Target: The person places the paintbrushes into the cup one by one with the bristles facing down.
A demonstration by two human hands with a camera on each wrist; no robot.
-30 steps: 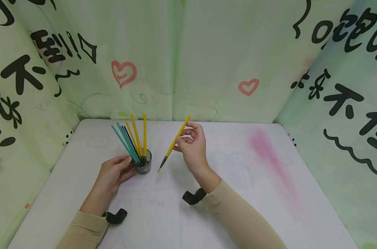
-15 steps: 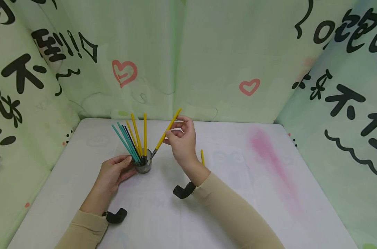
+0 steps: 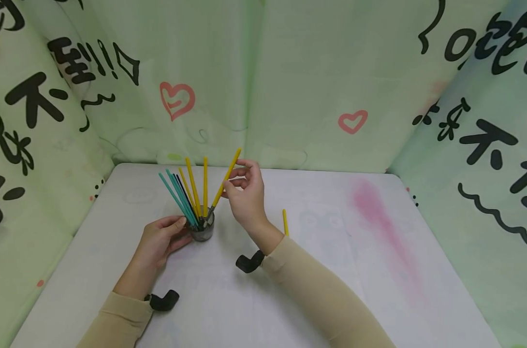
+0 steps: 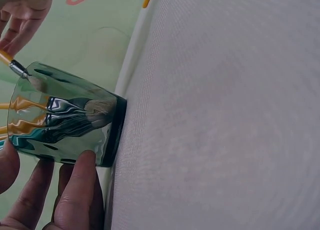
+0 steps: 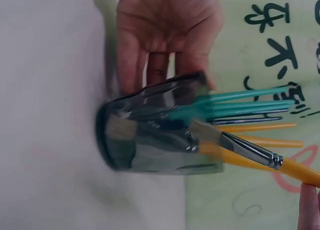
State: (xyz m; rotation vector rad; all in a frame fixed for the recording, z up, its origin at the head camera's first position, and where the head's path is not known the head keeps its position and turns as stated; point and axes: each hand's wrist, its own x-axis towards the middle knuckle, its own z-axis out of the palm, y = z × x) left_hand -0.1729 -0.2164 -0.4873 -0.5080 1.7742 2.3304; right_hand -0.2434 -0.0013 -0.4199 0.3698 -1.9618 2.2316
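A smoky, see-through cup (image 3: 201, 234) stands upright on the table, with several yellow, teal and dark-handled paintbrushes (image 3: 194, 193) in it, bristles down. My left hand (image 3: 162, 241) holds the cup's left side, thumb near the rim and fingers lower along the wall, as the left wrist view also shows. My right hand (image 3: 247, 193) pinches a yellow paintbrush (image 3: 226, 178) by its handle between thumb and fingers. That brush slants bristles down; in the left wrist view its bristle tip (image 4: 36, 83) is at the cup's mouth, just inside the rim.
Another yellow paintbrush (image 3: 285, 221) lies on the white table (image 3: 333, 270), partly hidden by my right forearm. A pale green curtain (image 3: 298, 87) with black lettering and red hearts stands behind and at both sides. A pink smear (image 3: 381, 217) marks the table's right.
My right hand has moved left with the yellow paintbrush, bringing its bristles from beside the cup to its mouth. The brush lying on the table has come into sight. My left hand stays at the cup.
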